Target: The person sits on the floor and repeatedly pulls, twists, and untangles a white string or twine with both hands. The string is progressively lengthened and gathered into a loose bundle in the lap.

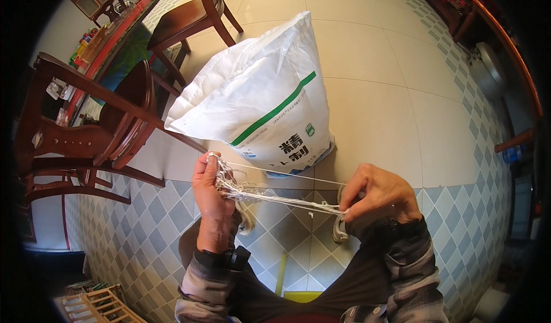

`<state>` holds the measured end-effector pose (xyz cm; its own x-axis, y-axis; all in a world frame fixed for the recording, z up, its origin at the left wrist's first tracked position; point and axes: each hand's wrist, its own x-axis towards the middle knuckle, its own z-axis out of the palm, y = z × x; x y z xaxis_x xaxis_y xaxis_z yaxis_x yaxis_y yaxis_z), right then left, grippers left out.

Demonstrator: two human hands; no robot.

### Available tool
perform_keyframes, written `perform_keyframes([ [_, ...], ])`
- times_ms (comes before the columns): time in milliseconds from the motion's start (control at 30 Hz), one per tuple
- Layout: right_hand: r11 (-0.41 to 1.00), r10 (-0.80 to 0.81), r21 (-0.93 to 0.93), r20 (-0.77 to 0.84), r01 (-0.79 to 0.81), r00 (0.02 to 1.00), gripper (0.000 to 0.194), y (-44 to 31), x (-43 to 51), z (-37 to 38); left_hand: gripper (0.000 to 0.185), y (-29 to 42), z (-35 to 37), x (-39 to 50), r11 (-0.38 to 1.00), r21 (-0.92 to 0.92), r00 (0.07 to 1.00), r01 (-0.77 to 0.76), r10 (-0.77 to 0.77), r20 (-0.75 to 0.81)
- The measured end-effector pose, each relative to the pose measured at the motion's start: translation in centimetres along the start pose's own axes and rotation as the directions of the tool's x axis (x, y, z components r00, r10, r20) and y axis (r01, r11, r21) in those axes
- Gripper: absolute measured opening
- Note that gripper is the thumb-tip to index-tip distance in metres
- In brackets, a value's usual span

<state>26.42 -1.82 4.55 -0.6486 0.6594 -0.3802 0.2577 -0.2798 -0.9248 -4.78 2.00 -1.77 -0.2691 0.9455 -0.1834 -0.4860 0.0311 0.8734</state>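
Observation:
My left hand (211, 189) grips a tangled bundle of white string (230, 185) between thumb and fingers. Strands of it run across to my right hand (379, 194), whose thumb and fingertips pinch them. One single strand spans above the rest, and the lower strands are drawn nearly straight. Just beyond my hands a large white woven sack (262, 94) with a green stripe and printed writing stands on the floor. It looks full, and its upper end narrows to a folded edge.
Dark wooden chairs (181, 23) stand at the left beside a long table (116, 30) with things on it. At the right, a metal pot (488, 71) sits under a wooden piece of furniture. A slatted wooden rack (101, 305) is at lower left. Something yellow-green (303, 296) shows between my legs.

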Motion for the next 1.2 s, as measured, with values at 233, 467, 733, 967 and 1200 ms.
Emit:
perform_keyframes([
  [233, 0.960, -0.276, -0.065, -0.027, 0.274, 0.961, 0.015, 1.3, -3.3, -4.2, 0.017, 1.7, -1.2, 0.3, 0.995, -0.077, 0.998, 0.055, -0.056, -0.009],
  [467, 0.942, -0.179, 0.100, -0.661, 0.322, 0.729, 0.016, 3.7, -4.7, -5.3, 0.023, 1.9, -1.3, 0.0, 0.984, -0.124, 0.989, 0.124, -0.112, 0.098],
  [733, 0.476, -0.342, 0.400, -0.736, 0.783, 0.584, 0.029, 6.3, -6.3, -8.2, 0.021, 1.4, -1.0, 0.4, 0.984, -0.126, 0.986, 0.125, -0.137, -0.099],
  [967, 0.041, -0.096, 0.484, -0.869, 0.874, 0.486, 0.032, 7.3, -8.2, -9.8, 0.018, 0.1, -3.2, 1.6, 0.987, -0.106, 0.990, 0.121, -0.127, -0.056],
  [1200, 0.010, 0.170, 0.314, -0.936, 0.949, 0.308, 0.032, 8.4, -10.2, -11.1, 0.015, -2.3, -5.8, 2.6, 0.991, -0.054, 0.991, 0.126, -0.128, -0.039],
])
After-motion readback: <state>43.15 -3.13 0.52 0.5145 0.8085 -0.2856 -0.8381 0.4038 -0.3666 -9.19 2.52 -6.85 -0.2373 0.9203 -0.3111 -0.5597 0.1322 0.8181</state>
